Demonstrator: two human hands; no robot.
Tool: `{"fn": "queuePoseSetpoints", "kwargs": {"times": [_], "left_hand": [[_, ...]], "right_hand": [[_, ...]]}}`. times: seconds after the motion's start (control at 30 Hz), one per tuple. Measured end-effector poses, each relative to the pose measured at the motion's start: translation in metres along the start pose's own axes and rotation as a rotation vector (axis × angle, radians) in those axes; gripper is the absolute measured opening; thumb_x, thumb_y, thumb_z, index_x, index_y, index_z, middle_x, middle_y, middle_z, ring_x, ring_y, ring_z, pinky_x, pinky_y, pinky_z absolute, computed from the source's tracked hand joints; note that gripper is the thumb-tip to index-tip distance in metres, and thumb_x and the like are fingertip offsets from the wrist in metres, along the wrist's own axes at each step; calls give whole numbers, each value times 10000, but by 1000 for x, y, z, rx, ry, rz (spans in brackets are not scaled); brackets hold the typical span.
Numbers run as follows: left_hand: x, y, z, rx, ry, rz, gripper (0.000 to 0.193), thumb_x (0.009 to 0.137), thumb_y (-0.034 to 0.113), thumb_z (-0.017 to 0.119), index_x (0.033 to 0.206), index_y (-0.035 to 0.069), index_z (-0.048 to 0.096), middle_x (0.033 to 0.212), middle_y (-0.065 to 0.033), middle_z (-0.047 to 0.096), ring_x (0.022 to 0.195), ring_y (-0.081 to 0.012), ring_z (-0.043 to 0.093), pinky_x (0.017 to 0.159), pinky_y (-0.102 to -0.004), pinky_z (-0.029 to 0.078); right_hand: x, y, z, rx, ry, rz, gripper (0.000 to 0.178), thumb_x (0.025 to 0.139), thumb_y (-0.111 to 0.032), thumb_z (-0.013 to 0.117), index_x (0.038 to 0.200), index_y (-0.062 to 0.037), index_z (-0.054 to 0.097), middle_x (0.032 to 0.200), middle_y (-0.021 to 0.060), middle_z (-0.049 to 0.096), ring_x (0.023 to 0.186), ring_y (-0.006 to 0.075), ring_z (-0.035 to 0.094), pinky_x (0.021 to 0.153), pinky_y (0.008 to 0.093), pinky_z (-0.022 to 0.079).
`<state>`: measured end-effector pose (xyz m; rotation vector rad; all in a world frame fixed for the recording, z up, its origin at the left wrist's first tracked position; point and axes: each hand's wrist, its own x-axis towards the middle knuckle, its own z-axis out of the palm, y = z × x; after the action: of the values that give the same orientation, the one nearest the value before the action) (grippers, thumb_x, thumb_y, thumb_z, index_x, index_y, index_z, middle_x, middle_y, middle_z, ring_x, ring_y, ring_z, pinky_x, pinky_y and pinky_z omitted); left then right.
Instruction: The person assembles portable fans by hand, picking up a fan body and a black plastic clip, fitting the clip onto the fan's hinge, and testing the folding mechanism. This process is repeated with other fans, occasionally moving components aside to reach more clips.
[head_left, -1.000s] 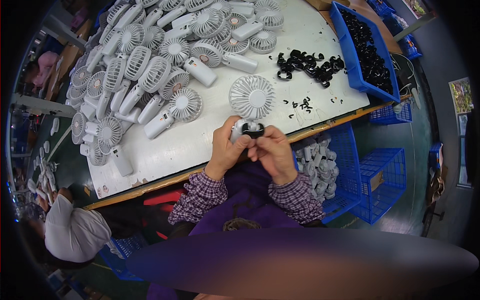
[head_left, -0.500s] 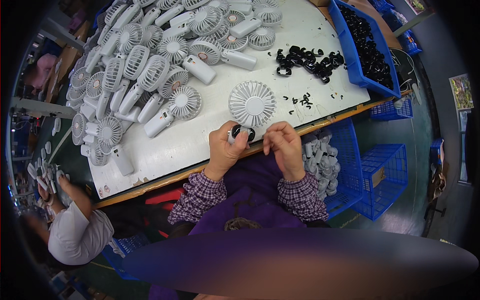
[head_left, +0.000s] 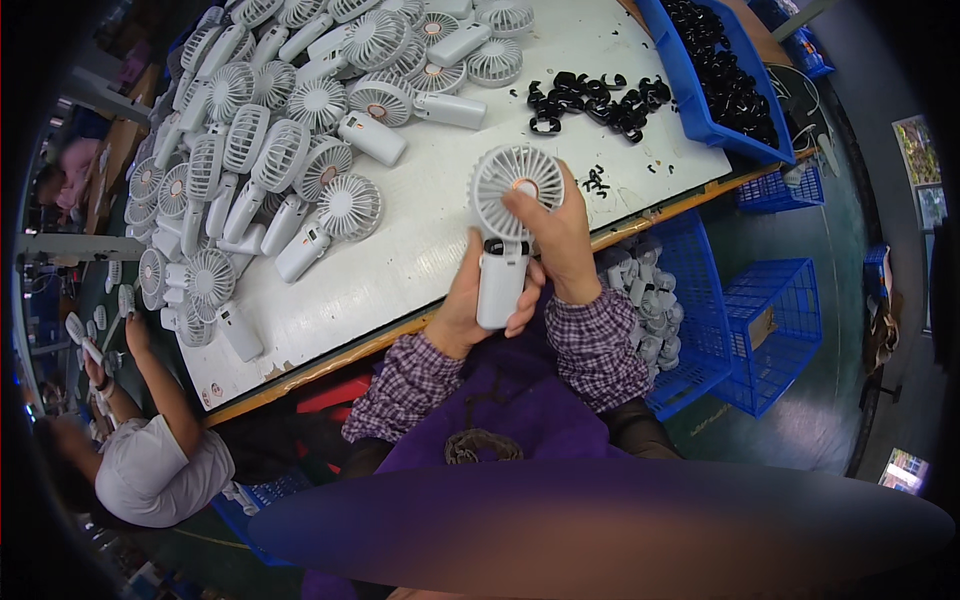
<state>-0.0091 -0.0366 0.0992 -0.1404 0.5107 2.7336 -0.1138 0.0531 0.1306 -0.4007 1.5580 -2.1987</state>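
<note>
A white handheld fan (head_left: 503, 292) is held upright over the table's near edge, its round grille away from me and its handle toward me. My left hand (head_left: 461, 302) is closed round the handle, fingertips showing on its right side. My right hand (head_left: 566, 238) grips the grille from the right, thumb across the front near the orange-ringed centre. A glossy black clip-like piece (head_left: 493, 246) sits at the neck between grille and handle. Beyond the fan, a loose pile of similar black pieces (head_left: 600, 102) lies on the white table (head_left: 420, 210).
Many white handheld fans (head_left: 285, 150) are heaped at the table's left. A blue tray (head_left: 700, 118) of black pieces stands at the far right, with small black scraps (head_left: 596, 182) nearer me. Blue crates (head_left: 770, 335) stand below on the right; another person (head_left: 165, 465) works at left.
My right hand, apart from the fan earlier, now grips its grille. The fan has been turned, so its handle and orange-ringed centre show. My left hand has shifted from the neck to the handle.
</note>
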Motion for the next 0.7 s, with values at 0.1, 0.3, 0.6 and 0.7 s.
{"fn": "queuePoseSetpoints", "kwargs": {"times": [0.1, 0.3, 0.6, 0.7], "left_hand": [[-14, 3, 0, 312, 277, 85, 481, 947, 375, 430, 1092, -76, 509, 665, -91, 542, 462, -107, 499, 366, -220, 397], [-19, -5, -43, -209, -223, -49, 417, 878, 247, 485, 1089, -113, 489, 682, -132, 553, 378, -146, 442, 313, -228, 361], [-22, -6, 37, -31, 166, 69, 405, 883, 269, 441, 990, -117, 498, 554, -146, 490, 271, -169, 376, 233, -252, 317], [-18, -11, 27, -63, 132, 3, 440, 900, 305, 402, 1007, -112, 491, 551, -130, 495, 268, -169, 384, 240, -246, 320]], "right_hand": [[11, 8, -12, 20, 39, 73, 475, 820, -211, 700, 1174, 31, 495, 1036, 89, 603, 928, 111, 572, 822, 254, 466], [-24, 37, -17, 583, -345, 332, 568, 839, -181, 662, 1295, 25, 393, 1132, 182, 582, 1071, 281, 580, 936, 384, 471], [-60, 27, -7, 844, -240, 285, 448, 881, -226, 606, 1240, -12, 445, 1116, 138, 585, 950, 168, 591, 851, 312, 507], [-65, 24, -16, 824, -177, 282, 441, 875, -216, 620, 1238, -25, 457, 1106, 130, 596, 919, 152, 590, 828, 270, 486]]}}
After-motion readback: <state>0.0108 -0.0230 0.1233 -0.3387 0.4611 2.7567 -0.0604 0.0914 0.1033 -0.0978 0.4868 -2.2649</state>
